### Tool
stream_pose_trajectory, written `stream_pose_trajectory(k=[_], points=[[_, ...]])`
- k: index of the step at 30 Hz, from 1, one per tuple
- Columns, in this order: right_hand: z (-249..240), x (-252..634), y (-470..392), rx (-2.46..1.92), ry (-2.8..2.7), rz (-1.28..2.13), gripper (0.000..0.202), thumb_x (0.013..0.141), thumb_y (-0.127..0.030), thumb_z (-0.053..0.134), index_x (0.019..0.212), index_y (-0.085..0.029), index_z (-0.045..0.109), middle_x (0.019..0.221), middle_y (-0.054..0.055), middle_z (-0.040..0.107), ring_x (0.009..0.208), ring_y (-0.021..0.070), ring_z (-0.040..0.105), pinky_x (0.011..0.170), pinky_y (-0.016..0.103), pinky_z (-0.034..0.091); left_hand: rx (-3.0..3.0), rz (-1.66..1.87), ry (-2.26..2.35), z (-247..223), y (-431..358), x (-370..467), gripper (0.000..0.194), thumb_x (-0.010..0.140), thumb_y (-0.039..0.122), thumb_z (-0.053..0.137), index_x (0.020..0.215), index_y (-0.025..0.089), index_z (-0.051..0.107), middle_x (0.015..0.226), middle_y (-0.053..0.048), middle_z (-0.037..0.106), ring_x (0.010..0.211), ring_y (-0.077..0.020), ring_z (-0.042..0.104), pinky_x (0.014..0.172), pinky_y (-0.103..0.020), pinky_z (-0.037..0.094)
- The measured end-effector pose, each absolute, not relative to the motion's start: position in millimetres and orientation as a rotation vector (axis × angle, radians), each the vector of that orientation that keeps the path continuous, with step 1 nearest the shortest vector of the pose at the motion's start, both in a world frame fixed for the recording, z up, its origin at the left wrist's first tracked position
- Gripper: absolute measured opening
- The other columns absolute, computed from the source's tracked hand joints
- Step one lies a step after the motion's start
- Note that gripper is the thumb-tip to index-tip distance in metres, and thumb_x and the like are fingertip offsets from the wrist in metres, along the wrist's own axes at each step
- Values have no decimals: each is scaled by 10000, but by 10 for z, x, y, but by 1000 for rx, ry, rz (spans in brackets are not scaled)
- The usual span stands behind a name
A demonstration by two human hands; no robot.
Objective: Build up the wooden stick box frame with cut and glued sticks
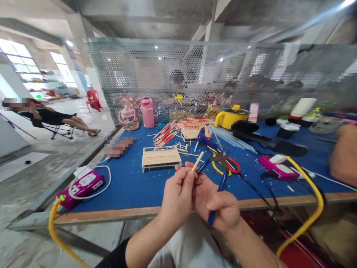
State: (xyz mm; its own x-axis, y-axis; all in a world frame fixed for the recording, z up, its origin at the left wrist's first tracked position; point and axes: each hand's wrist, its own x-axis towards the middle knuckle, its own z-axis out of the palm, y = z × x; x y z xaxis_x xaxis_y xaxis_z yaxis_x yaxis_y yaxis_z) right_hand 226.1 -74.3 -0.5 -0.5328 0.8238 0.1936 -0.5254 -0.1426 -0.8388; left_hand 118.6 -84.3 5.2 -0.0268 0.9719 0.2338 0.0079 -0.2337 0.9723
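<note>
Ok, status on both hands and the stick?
Left hand pinching stick, stick tilted up. Right hand gripping pliers, handles spread. Glue gun and small wooden frame beyond the hands.

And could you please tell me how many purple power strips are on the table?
2: one power strip at the left of the table, the other right of the pliers.

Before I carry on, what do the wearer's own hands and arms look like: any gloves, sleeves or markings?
Both the left hand and right hand are gloveless, with no watch or cable visible on them. A plain black sleeve covers the left arm near the elbow, leaving the forearm bare. No sleeve can be made out on the right forearm.
</note>
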Motion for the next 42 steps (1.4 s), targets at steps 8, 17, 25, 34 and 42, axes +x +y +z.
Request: stream_pose_trajectory(k=[8, 17, 25, 34, 42], points=[[79, 2624, -546, -845, -1406, 1647, 616, 514, -70, 479, 1103, -253, 482, 1066, 53, 610, 1083, 226, 549, 890, 406, 457, 1551, 1387, 1383, 156, -731, 931, 287, 901, 379, 445, 798, 191, 636, 602, 27, 520, 586, -117, 450, 574, -225, 359], [238, 2851, -494, -1452, -2181, 937, 624, 684, -81, 419, 1292, -215, 458, 1092, 66, 615, 1002, 220, 575, 949, 418, 399, 1544, 1358, 1397, 191, -701, 916, 305, 898, 398, 448, 783, 177, 623, 539, 53, 481, 522, -96, 428, 535, -213, 334], [255, 2782, -572, -1371, -2317, 832, 652, 695, -88, 440, 1333, -219, 473, 1264, 79, 595, 1153, 229, 545, 984, 397, 406, 1694, 1292, 1357, 211, -736, 940, 321, 915, 323, 432, 665, 175, 568, 575, 47, 527, 569, -91, 472, 584, -205, 347], [180, 2761, -616, -1455, -2242, 574, 616, 696, -111, 471, 1309, -166, 497, 1308, 116, 570, 1174, 252, 550, 1006, 422, 411, 1836, 1289, 1402, 211, -775, 959, 308, 903, 261, 446, 617, 175, 517, 553, 42, 523, 529, -84, 448, 535, -196, 314], [68, 2832, -419, -1054, -2331, 346, 568, 635, -121, 480, 1197, -118, 565, 1187, 149, 646, 1076, 284, 615, 925, 421, 477, 1843, 1305, 1293, 252, -830, 965, 336, 924, 284, 421, 614, 177, 494, 548, 46, 488, 522, -78, 421, 522, -188, 309]])
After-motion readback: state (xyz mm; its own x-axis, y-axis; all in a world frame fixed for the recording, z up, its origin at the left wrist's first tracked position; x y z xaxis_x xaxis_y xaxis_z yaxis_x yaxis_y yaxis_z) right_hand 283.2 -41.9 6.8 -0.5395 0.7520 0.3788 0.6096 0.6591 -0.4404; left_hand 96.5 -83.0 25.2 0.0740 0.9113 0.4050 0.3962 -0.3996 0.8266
